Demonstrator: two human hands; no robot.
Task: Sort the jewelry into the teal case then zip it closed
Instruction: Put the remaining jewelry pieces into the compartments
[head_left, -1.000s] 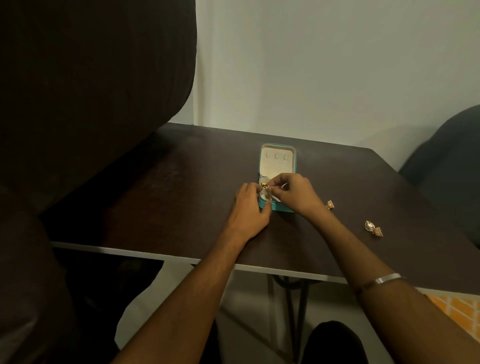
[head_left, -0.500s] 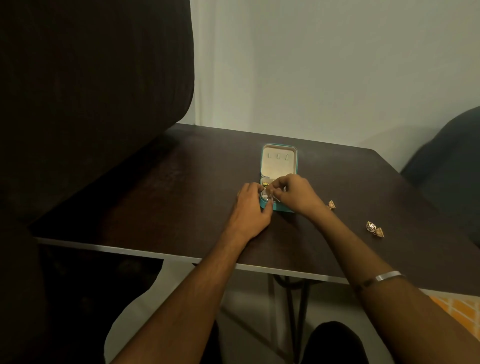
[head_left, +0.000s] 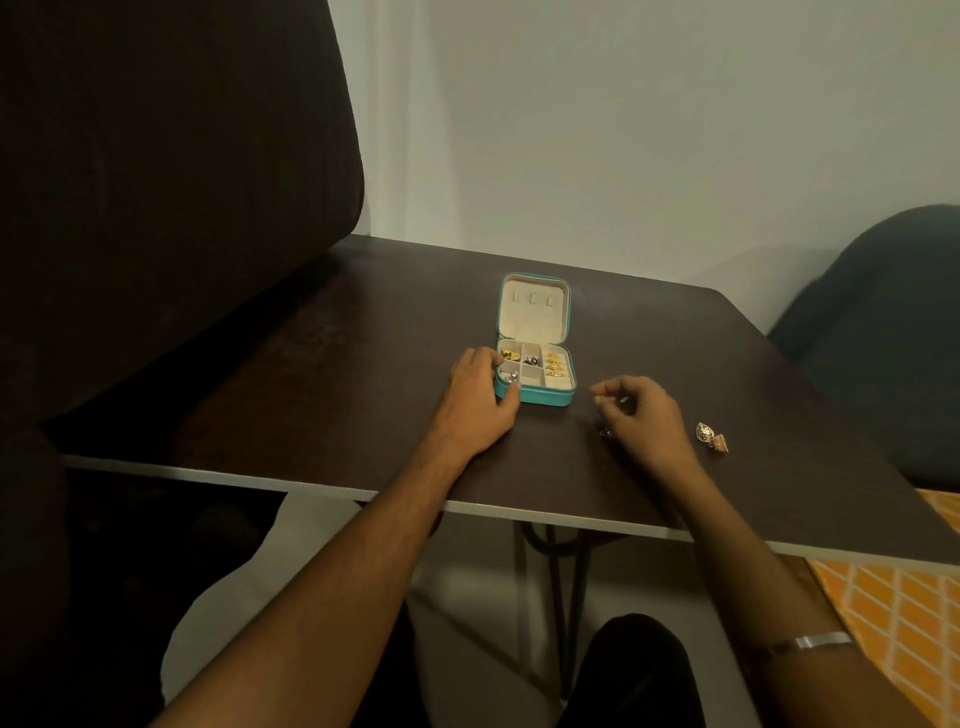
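On the dark table (head_left: 363, 364), the teal case (head_left: 535, 397) sits open, lid flat behind it, several compartments already holding gold and dark pieces. Your left hand (head_left: 480, 402) grips the case's near-left corner, fingers curled on the rim. Your right hand (head_left: 636, 418) is just right of the case with fingertips pinched on something small and shiny; too tiny to name, maybe an earring back or stud. One gold earring (head_left: 711, 437) lies loose on the table beyond that hand.

Risks:
- The pinched bit is tiny, so a loose pinch likely drops it on the dark top, where it's hard to spot.
- Your right wrist could sweep the loose earring toward the table edge.
- Pressing on the corner may tip the case and mix compartments.
- Zipping early leaves the earring out.
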